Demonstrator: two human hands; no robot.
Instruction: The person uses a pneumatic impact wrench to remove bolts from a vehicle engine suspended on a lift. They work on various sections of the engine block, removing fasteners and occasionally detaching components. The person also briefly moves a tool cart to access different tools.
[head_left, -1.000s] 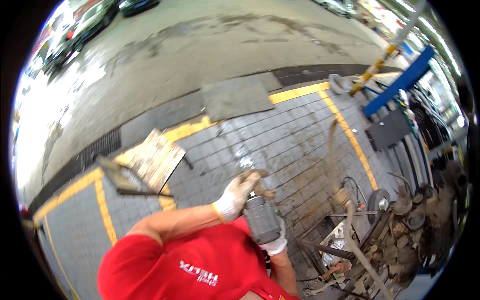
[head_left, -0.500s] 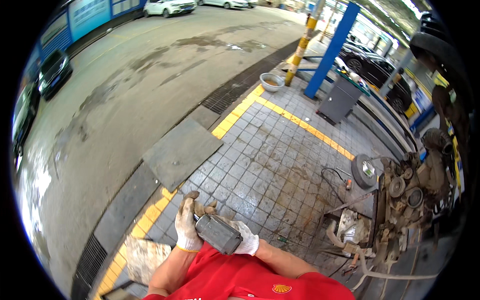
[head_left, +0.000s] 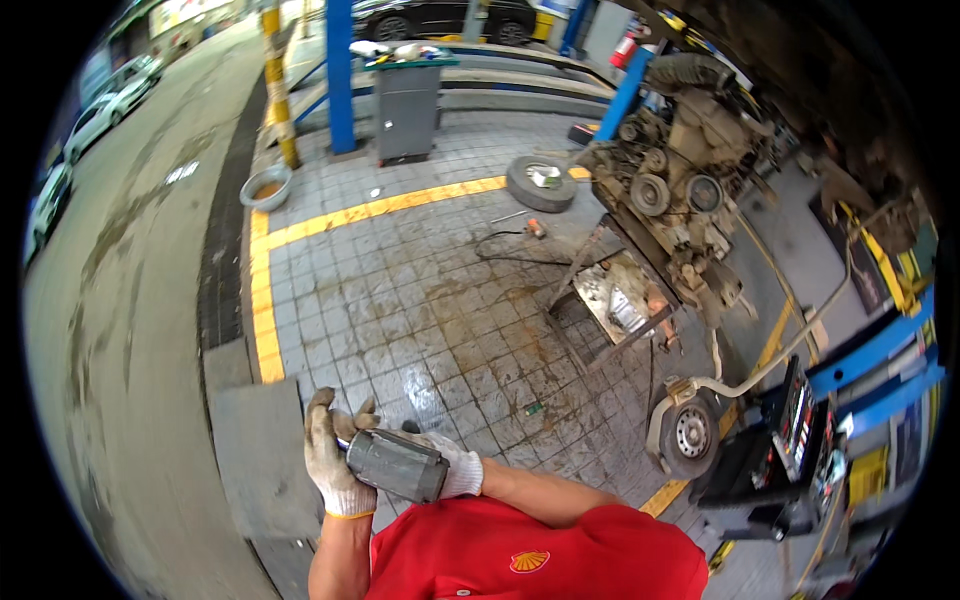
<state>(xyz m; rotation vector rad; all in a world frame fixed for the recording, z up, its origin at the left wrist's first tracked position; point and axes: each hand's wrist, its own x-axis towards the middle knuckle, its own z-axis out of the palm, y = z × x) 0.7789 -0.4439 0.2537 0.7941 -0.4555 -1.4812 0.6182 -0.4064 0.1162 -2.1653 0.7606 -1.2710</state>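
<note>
A dark grey, thick-bodied power tool, which looks like an impact wrench [head_left: 398,465], is held level in front of my red shirt. A short silver end sticks out at its left. My left hand [head_left: 330,455], in a white glove with dirty dark fingers, is cupped around that silver end, its fingertips pointing up. From the far right side my right hand [head_left: 462,468], also gloved, grips the tool. The body of the tool hides most of the right fingers and any handle.
A dirty engine [head_left: 690,150] stands at the right behind a metal stand [head_left: 612,345]. Wheels [head_left: 690,437] [head_left: 541,184] lie on the tiles. Beyond are a grey cabinet [head_left: 405,112], a blue post [head_left: 340,80] and a basin [head_left: 267,188]. An opened black tool case [head_left: 765,465] is at lower right.
My view has swung to the right, bringing the tool case and a second wheel into sight. Both hands still hold the tool in nearly the same pose.
</note>
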